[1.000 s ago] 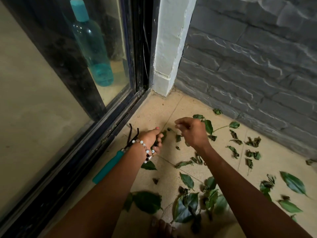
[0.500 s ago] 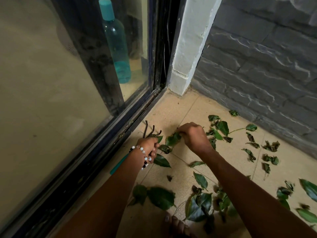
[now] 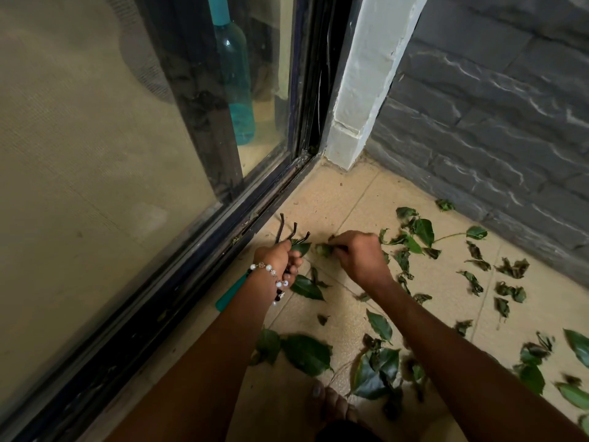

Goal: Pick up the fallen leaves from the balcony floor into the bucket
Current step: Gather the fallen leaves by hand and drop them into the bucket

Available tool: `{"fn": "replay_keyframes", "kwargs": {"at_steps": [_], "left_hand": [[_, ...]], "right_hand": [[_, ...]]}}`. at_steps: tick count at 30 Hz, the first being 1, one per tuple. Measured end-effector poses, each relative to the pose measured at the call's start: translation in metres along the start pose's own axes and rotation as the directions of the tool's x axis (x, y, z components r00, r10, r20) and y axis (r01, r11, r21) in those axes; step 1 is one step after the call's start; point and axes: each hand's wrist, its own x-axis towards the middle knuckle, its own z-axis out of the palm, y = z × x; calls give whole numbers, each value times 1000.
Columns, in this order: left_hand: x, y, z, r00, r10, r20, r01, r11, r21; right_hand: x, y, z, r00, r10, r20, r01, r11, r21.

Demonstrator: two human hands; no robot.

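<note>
Two hands meet at the centre of the frame, close by the sliding door's track (image 3: 248,215). The left hand (image 3: 279,258) grips a small hand rake (image 3: 255,269), its dark prongs pointing up the frame and its teal handle running back under the wrist; a green leaf (image 3: 301,248) lies at the prongs. The right hand (image 3: 357,255) is curled, pinching what looks like a small clump of leaves just right of the prongs, though blur hides the exact hold. Many fallen leaves (image 3: 376,365) lie scattered over the tiled balcony floor (image 3: 331,199), from the centre to the lower right of the frame. No bucket is in view.

The step in hand appears to be clearing leaves caught on the rake or gathering those nearest the door. Next, the collected bunch would need carrying to the bucket, wherever it stands, and most of the floor is not yet cleared.
</note>
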Motion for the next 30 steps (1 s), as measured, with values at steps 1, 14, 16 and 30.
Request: {"fn": "replay_keyframes", "kwargs": {"at_steps": [1,14,16,30], "left_hand": [[0,0,1,1000,-5,11,4,1000,4],[-3,8,-13,998,64,-17,-65,997,-44],[0,11,-15,983,150,-102,-153,988,-22],[-12,21,-39,994,96,-59,-109,953,-284]], "right_hand": [[2,-7,-8,998,46,-44,-39,988,151],[2,-63,-4,853,-313,417,142,909,391],[3,-63,-8,888,-240,393,-31,821,569],[34,-66,17,983,-170,64,179,964,-199]]}}
